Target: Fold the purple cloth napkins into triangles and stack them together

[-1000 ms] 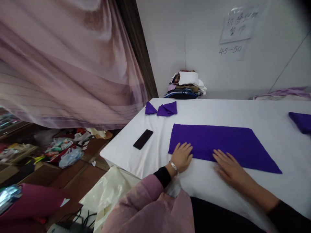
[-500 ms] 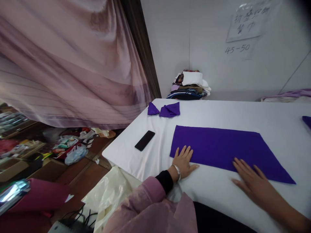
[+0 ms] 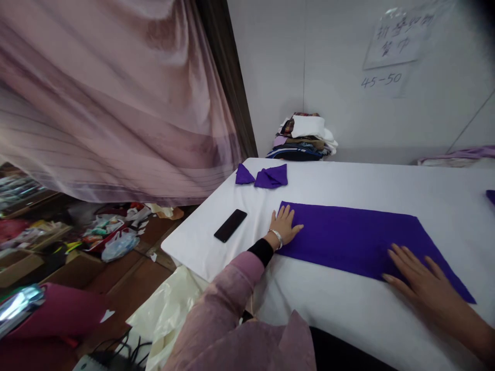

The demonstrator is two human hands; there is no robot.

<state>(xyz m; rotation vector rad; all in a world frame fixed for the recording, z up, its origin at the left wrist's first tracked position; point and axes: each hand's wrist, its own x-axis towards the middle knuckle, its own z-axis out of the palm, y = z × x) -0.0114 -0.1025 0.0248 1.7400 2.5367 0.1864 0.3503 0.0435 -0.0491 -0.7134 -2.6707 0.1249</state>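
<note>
A purple cloth [image 3: 340, 234] lies flat on the white-covered table [image 3: 348, 314], long from left to right, with a slanted right end. My left hand [image 3: 283, 226] rests on its left end with fingers spread, a silver bracelet at the wrist. Over the near right part of the cloth is my right hand [image 3: 419, 281], fingers stretched out and palm down. Neither hand grips the fabric. Two smaller folded purple pieces, a triangle [image 3: 244, 174] and a crossed-over piece [image 3: 271, 176], sit at the far left of the table.
A black phone [image 3: 230, 225] lies left of the cloth. Behind the table stands a pile of folded clothes [image 3: 303, 136] against the wall. A pink curtain [image 3: 116, 103] hangs at left, above boxes and bags [image 3: 119, 245] on the floor. Another purple bit [image 3: 491, 196] shows at the right edge.
My left hand has slid away from me, from the cloth's near left corner up along its left end. My right hand has moved slightly right and farther onto the cloth.
</note>
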